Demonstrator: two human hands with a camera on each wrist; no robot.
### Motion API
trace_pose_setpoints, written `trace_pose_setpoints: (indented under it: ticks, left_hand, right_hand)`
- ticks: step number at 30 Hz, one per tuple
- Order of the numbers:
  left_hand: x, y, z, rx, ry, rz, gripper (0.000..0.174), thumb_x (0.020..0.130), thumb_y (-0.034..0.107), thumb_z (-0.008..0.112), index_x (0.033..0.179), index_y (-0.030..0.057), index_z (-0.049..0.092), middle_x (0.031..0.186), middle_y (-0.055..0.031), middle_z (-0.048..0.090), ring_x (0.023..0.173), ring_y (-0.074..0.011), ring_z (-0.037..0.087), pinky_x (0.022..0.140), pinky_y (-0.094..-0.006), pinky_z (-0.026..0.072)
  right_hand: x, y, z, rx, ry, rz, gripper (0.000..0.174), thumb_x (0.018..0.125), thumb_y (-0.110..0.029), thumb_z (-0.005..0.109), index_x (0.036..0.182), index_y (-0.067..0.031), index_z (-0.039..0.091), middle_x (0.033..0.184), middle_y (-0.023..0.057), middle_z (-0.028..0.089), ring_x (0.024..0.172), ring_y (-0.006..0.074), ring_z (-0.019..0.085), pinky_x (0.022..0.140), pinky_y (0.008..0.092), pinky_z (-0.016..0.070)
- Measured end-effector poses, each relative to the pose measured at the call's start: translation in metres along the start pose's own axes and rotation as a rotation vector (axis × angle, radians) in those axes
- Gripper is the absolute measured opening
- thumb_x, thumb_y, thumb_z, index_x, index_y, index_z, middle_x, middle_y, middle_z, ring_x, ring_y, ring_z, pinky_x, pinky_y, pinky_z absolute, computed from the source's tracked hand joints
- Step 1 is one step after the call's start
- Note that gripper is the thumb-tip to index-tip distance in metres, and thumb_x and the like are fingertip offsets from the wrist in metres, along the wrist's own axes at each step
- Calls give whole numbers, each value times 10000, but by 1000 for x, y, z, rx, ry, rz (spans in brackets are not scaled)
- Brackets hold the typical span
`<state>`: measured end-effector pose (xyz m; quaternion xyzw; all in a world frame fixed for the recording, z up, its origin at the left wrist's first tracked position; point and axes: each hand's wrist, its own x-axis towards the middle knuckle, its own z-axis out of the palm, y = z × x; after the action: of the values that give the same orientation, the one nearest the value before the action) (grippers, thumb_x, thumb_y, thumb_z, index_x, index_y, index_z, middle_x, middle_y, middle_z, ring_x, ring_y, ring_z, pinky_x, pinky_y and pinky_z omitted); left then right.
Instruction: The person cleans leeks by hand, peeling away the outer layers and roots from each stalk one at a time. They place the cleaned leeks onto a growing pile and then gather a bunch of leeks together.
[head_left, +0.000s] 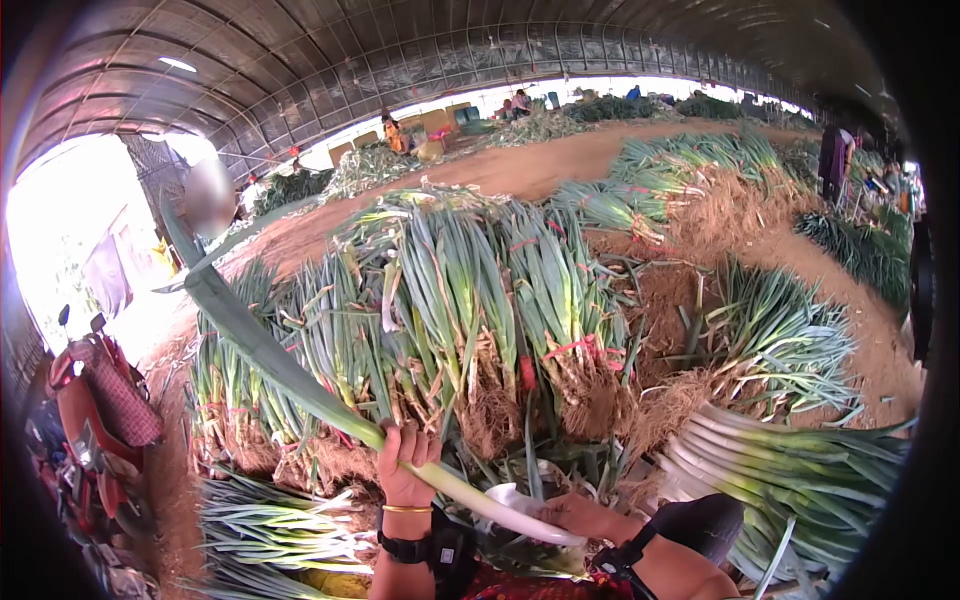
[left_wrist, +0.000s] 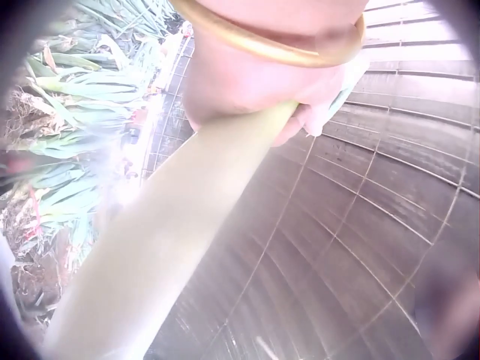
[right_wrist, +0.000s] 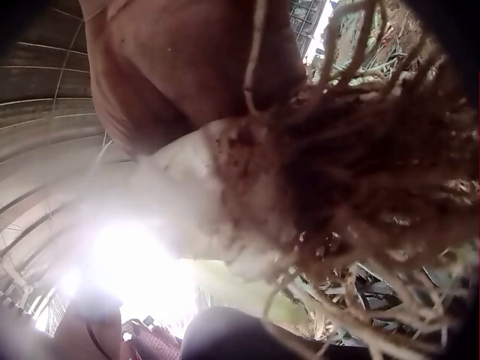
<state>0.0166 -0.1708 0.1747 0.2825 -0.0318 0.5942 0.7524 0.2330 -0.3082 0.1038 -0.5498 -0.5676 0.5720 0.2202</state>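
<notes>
A long leek (head_left: pixel 300 400) slants across the front of the head view, its green leaves rising to the upper left and its white shank low at the right. My left hand (head_left: pixel 405 465) grips it round the pale green middle, fingers wrapped over the top. At the white end, my right hand (head_left: pixel 580 515) holds the leek close to the base, and a loose white flap (head_left: pixel 512 497) sticks out beside its fingers. Brown stringy roots (right_wrist: pixel 360 180) hang from that base in the right wrist view; the right fingertips are mostly hidden there.
Tied leek bundles (head_left: pixel 460 290) stand in a row ahead, roots downward. Loose leeks with long white shanks (head_left: pixel 740 460) lie at the right, and more green leaves (head_left: pixel 270 530) at the lower left. A red motorbike (head_left: pixel 95 430) is parked left. People sit farther back.
</notes>
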Motion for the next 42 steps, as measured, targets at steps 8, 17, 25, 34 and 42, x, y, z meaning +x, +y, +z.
trace_pose_setpoints:
  ticks: [8,17,25,34,42]
  left_hand:
    - [5,21,1,-39,-36,46,118,944,194,459,844,131,457,567,66,357,488,-54,330,534,-231,300]
    - [5,21,-2,-99,-125,17,159,928,218,494,804,147,423,545,89,348,469,-42,336,524,-222,301]
    - [16,38,3,-247,-468,73,179,919,269,515,938,124,412,641,55,416,556,-61,417,588,-243,376]
    - [3,27,-1,545,482,266,279,816,210,668,992,111,476,712,23,483,586,-89,451,530,-235,370]
    - [-2,22,9,405,439,281,214,824,131,652,951,116,481,661,46,457,546,-60,407,534,-220,346]
  right_hand:
    - [-18,20,-9,154,-114,-42,398,955,-342,436,1107,-14,602,924,32,670,862,78,538,819,250,415]
    - [-15,18,-3,-101,-144,0,450,923,-417,462,1081,-20,600,935,135,639,840,209,584,781,315,435]
    - [-18,40,17,183,-276,106,562,892,-496,475,1082,21,586,988,118,612,938,189,537,849,300,399]
    - [-14,44,17,-289,112,-44,394,922,-398,466,1064,-67,624,908,184,632,859,260,615,770,337,466]
    - [-26,26,10,-192,110,-59,375,930,-359,453,1050,-40,610,883,201,628,848,327,615,760,371,465]
